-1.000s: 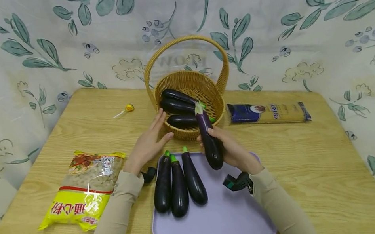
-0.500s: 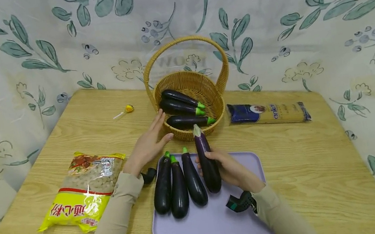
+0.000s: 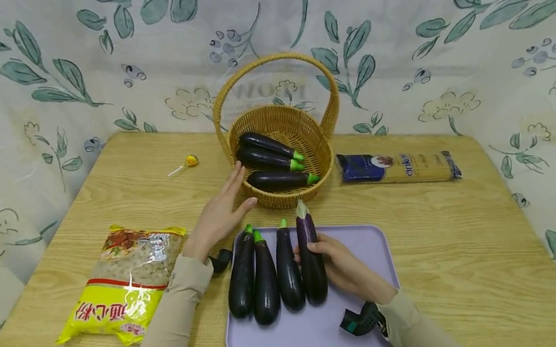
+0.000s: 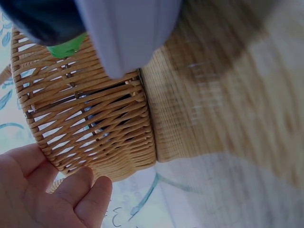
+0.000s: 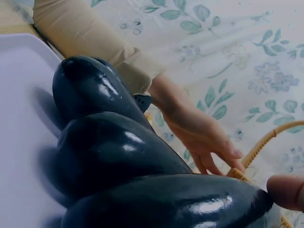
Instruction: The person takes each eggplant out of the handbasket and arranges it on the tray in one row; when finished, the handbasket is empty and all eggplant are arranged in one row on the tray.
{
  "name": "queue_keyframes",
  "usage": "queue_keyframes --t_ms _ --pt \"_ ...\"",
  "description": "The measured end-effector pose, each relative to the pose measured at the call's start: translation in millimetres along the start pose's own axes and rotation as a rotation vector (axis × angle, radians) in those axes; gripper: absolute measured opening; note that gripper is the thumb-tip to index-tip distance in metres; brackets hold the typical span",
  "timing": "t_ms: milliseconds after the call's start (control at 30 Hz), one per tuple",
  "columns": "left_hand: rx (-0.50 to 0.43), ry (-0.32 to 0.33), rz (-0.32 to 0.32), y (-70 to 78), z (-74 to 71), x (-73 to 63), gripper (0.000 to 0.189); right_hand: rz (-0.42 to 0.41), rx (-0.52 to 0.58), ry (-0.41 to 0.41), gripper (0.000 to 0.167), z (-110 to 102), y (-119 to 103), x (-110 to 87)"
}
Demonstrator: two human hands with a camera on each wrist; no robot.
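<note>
My right hand (image 3: 341, 262) grips a dark purple eggplant (image 3: 314, 278), thumb on top, close over the lilac tray (image 3: 317, 337). It lies alongside three other eggplants (image 3: 264, 288) on the tray, stems pointing away from me. In the right wrist view, glossy eggplants (image 5: 121, 149) overlap one another, and a fingertip touches one at the right edge. My left hand (image 3: 217, 220) rests its extended fingers against the left side of the wicker basket (image 3: 284, 199). Three more eggplants (image 3: 279, 179) lie inside it. The left wrist view shows fingers (image 4: 92, 202) at the woven wall.
A yellow-ended bag of pasta (image 3: 123, 284) lies on the left of the table (image 3: 456, 267). To the basket's right is a long blue-and-clear packet of spaghetti (image 3: 400, 167). A lollipop (image 3: 191, 161) lies at the back left. A floral curtain (image 3: 386, 34) hangs behind the table.
My right hand has moved the eggplant from the basket's front rim back toward me, down beside those on the tray. The nearest tray eggplant has shifted slightly. My left hand stays put.
</note>
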State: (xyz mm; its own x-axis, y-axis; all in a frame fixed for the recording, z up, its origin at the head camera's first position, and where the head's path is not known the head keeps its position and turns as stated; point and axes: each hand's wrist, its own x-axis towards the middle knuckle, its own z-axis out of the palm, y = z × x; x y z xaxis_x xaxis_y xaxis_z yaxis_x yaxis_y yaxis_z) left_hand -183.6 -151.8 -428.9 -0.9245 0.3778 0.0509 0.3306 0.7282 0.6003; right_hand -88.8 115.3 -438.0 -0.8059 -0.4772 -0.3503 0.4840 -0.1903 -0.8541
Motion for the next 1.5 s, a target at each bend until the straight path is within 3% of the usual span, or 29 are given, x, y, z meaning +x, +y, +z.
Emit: queue_keyframes --t_ms 200,500,867,1200,1500 --pt "-0.001 0.002 0.015 -0.6 1.8 1.7 0.082 0.025 -0.032 0.030 0.055 -2.8 3.1 -5.6" --pt "0.004 0.003 0.004 -1.2 0.8 1.8 0.081 0.010 -0.129 -0.046 0.063 -14.0 10.5 -12.8" --pt "0.000 0.015 0.014 -0.4 -1.2 2.6 0.082 0.014 -0.131 -0.098 0.071 -19.9 8.1 -18.6" --pt "0.006 0.014 0.016 -0.4 -0.9 0.9 0.082 0.047 -0.144 -0.258 0.062 -30.5 -1.4 -33.4" --pt "0.005 0.009 0.012 -0.7 1.1 -0.7 0.080 0.021 -0.228 -0.211 0.059 -32.8 -17.3 -40.0"
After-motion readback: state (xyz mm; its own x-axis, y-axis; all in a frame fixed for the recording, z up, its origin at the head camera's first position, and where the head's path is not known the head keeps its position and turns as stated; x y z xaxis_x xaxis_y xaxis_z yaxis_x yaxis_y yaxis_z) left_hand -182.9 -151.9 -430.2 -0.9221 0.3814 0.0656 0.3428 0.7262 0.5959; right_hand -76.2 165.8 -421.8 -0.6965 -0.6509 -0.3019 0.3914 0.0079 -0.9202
